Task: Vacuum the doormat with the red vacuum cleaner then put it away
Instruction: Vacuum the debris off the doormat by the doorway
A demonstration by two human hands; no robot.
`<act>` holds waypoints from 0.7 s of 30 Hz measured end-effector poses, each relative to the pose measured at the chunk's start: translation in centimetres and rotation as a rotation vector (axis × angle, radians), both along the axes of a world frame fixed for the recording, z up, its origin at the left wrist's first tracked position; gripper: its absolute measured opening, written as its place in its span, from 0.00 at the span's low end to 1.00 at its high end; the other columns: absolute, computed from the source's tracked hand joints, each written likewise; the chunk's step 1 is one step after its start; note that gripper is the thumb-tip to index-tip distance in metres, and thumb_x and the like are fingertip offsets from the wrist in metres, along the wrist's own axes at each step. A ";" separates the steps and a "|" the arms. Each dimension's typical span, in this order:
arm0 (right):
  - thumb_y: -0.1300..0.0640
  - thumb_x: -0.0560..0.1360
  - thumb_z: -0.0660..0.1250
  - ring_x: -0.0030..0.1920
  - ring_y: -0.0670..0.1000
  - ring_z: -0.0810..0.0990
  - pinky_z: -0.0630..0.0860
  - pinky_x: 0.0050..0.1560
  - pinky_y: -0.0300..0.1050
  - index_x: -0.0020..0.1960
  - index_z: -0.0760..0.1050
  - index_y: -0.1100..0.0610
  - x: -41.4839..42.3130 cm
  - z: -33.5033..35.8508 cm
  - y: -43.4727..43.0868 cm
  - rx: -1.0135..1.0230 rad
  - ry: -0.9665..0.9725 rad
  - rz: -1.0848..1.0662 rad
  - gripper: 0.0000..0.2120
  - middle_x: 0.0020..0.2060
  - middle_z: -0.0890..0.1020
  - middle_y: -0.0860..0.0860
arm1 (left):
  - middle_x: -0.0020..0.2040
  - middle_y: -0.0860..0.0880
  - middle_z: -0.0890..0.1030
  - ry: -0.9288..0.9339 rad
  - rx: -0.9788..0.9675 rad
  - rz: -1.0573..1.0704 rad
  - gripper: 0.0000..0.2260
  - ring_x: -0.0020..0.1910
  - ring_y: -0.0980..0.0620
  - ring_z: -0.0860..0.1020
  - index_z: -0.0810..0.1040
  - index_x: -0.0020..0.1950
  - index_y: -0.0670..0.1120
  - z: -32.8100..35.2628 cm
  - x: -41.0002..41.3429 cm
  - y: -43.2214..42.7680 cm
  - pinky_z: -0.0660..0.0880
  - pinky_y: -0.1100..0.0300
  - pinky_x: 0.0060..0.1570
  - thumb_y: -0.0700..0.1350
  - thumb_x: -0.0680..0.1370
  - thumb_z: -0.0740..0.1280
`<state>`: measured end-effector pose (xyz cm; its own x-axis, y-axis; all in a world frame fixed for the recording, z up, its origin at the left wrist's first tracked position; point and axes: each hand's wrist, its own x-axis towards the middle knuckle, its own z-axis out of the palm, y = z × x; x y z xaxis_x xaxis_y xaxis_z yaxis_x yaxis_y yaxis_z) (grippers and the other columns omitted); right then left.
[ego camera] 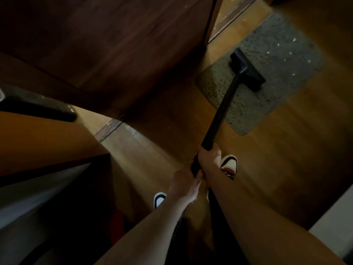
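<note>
A grey speckled doormat [267, 60] lies on the wooden floor at the upper right, with small white bits scattered on its far half. The vacuum's black floor head [248, 70] rests on the mat near its middle. Its black tube [221, 109] slants down toward me. My right hand [209, 156] grips the tube's lower end. Just below it, my left hand [186, 181] grips the same tube. A dim red shape [118, 224] low on the left may be the vacuum's body; it is too dark to tell.
A dark wooden door [114, 44] fills the upper left, its edge close to the mat's left side. Below it runs a metal threshold strip [108, 129]. My two white shoes [229, 165] stand on the floor. A dark rounded object [38, 106] juts in from the left.
</note>
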<state>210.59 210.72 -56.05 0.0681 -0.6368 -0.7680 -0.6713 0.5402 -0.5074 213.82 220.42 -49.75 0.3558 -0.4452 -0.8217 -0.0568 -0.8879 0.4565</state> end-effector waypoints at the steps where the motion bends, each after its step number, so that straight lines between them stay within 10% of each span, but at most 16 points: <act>1: 0.59 0.77 0.68 0.34 0.55 0.84 0.82 0.32 0.48 0.56 0.72 0.55 0.1 -0.4 -0.8 -0.002 -0.012 0.004 0.09 0.41 0.83 0.58 | 0.42 0.44 0.84 -0.015 -0.007 0.031 0.17 0.33 0.47 0.82 0.75 0.59 0.46 -0.5 -0.1 -0.8 0.80 0.55 0.34 0.57 0.83 0.57; 4: 0.58 0.77 0.68 0.34 0.55 0.84 0.84 0.35 0.52 0.56 0.73 0.54 0.1 -1.3 -3.9 0.015 -0.027 0.011 0.10 0.41 0.83 0.58 | 0.31 0.49 0.80 -0.009 -0.048 0.100 0.14 0.20 0.55 0.74 0.74 0.46 0.51 -1.5 -0.7 -3.7 0.74 0.62 0.22 0.59 0.82 0.58; 21: 0.61 0.79 0.67 0.25 0.48 0.80 0.77 0.25 0.41 0.58 0.70 0.58 -0.4 -3.6 -23.0 0.080 -0.106 -0.051 0.10 0.37 0.81 0.57 | 0.35 0.51 0.80 0.032 -0.043 0.188 0.11 0.25 0.57 0.74 0.75 0.43 0.54 -4.7 -1.2 -22.3 0.70 0.63 0.25 0.55 0.82 0.59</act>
<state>210.16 187.75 -59.64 0.1208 -0.5786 -0.8066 -0.5864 0.6141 -0.5282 212.65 198.16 -54.45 0.4096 -0.4086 -0.8156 0.1231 -0.8612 0.4932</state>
